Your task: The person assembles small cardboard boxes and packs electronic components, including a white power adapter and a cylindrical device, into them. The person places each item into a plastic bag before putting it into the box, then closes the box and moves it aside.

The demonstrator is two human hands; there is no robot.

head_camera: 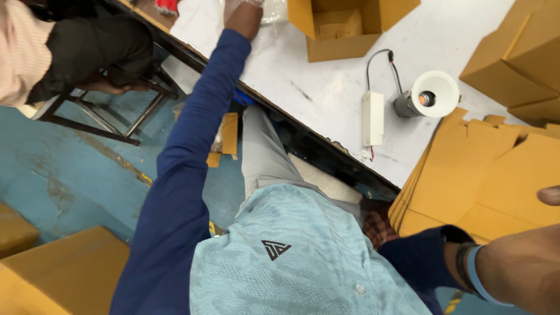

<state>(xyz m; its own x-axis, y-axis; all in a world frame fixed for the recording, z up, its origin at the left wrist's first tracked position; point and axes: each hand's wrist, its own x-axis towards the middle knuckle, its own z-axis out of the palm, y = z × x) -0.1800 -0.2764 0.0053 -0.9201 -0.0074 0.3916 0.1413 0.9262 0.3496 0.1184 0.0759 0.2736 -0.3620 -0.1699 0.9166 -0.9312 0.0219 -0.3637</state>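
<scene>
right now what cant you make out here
Head view only:
- left hand: fingers cut off by the top edge, grip unknown.
- right hand: mostly beyond the right edge; only a fingertip over the flat cardboard stack.
- open carton: contents hidden by flaps.

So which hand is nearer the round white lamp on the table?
Right. The right hand is beside the flat cardboard stack below the lamp; the left hand reaches the table's far end.

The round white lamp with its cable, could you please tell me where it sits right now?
In the head view, the round white lamp lies on the white table, right of its white driver box, just above the flat cardboard stack near the right hand.
</scene>
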